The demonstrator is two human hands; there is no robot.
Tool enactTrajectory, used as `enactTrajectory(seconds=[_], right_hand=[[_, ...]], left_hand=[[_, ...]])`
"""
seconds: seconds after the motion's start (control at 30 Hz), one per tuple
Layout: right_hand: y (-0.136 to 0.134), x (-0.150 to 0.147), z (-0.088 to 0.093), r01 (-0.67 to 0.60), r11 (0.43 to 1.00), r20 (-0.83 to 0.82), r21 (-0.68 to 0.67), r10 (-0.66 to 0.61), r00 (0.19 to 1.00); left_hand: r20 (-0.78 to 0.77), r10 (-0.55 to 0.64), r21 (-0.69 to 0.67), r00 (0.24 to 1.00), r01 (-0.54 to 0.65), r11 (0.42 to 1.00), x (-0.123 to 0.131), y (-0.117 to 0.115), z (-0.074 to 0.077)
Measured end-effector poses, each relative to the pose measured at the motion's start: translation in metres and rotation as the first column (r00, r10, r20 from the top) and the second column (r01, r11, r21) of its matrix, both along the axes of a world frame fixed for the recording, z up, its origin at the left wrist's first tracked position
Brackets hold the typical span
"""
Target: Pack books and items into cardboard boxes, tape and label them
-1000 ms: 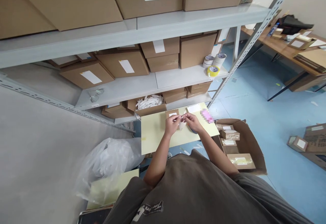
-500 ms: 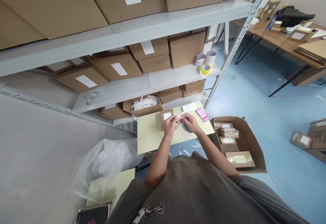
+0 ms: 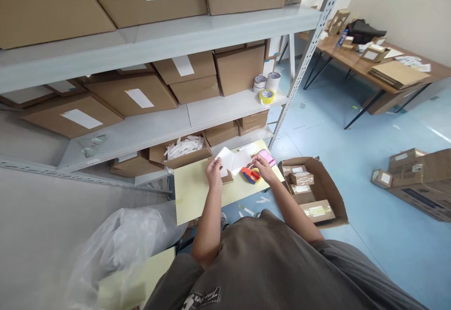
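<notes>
The left hand [image 3: 213, 173] and right hand [image 3: 262, 167] each pinch an end of a white paper sheet [image 3: 233, 159], holding it spread just above the pale yellow tabletop [image 3: 192, 192]. A small brown cardboard box [image 3: 228, 177] lies under the sheet, beside the left hand. An orange tape dispenser [image 3: 250, 174] sits just below the right hand, and a pink flat object [image 3: 267, 156] lies beyond it. An open cardboard carton of small parcels [image 3: 333, 192] stands on the floor to the right.
</notes>
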State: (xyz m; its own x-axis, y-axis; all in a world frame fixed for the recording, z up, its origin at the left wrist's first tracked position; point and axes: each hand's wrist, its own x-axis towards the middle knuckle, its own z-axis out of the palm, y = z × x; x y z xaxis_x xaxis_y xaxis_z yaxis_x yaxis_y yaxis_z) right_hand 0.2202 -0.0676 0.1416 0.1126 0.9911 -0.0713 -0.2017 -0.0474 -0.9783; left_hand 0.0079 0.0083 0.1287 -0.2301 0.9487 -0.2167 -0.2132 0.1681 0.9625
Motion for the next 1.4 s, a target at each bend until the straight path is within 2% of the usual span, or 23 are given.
enactTrajectory(seconds=[0.1,0.2,0.27,0.33,0.47,0.63,0.73,0.83,0.93,1.03,1.17,1.3,1.4], right_hand=[[0.008,-0.009,0.000,0.093,0.995,-0.008,-0.035,-0.093,0.996],[0.026,-0.032,-0.001,0.185,0.981,-0.003,-0.057,-0.185,0.983],[0.044,-0.055,-0.002,0.206,0.977,-0.001,-0.061,-0.207,0.978],[0.065,-0.083,-0.007,0.176,0.982,0.002,-0.066,-0.177,0.984],[0.119,-0.147,-0.031,0.068,0.992,0.033,-0.105,-0.065,0.997],[0.199,-0.232,-0.079,0.094,0.977,0.046,-0.190,-0.087,0.995],[0.250,-0.276,-0.102,0.167,0.937,0.051,-0.305,-0.159,0.986],[0.293,-0.309,-0.118,0.214,0.911,0.078,-0.352,-0.199,0.977],[0.315,-0.327,-0.128,0.152,0.920,0.116,-0.362,-0.118,0.986],[0.310,-0.329,-0.134,0.134,0.915,0.141,-0.382,-0.085,0.986],[0.271,-0.315,-0.132,0.178,0.926,0.175,-0.334,-0.124,0.977],[0.213,-0.289,-0.121,0.223,0.946,0.197,-0.233,-0.179,0.964],[0.167,-0.267,-0.106,0.058,0.985,0.188,-0.164,-0.026,0.982]], left_hand=[[-0.001,0.261,-0.021,0.965,-0.261,0.965,-0.038,0.028,-0.002],[-0.078,0.384,0.006,0.920,-0.385,0.923,-0.079,0.043,-0.004],[-0.110,0.376,0.040,0.920,-0.374,0.926,-0.104,0.046,-0.005],[-0.121,0.316,0.071,0.941,-0.309,0.948,-0.126,0.047,-0.007],[-0.114,0.213,0.081,0.970,-0.204,0.976,-0.169,0.052,-0.014],[-0.075,0.216,0.003,0.974,-0.216,0.976,-0.231,0.056,-0.028],[-0.077,0.213,-0.034,0.974,-0.217,0.976,-0.267,0.050,-0.036],[-0.079,0.220,-0.053,0.972,-0.224,0.973,-0.293,0.040,-0.042],[-0.099,0.236,-0.073,0.967,-0.244,0.967,-0.309,0.032,-0.046],[-0.130,0.218,-0.067,0.967,-0.228,0.971,-0.316,0.030,-0.049],[-0.178,0.193,-0.031,0.965,-0.202,0.979,-0.309,0.043,-0.057],[-0.257,0.194,0.027,0.947,-0.193,0.981,-0.280,0.062,-0.062],[-0.352,0.159,0.079,0.922,-0.140,0.987,-0.243,0.069,-0.060]])
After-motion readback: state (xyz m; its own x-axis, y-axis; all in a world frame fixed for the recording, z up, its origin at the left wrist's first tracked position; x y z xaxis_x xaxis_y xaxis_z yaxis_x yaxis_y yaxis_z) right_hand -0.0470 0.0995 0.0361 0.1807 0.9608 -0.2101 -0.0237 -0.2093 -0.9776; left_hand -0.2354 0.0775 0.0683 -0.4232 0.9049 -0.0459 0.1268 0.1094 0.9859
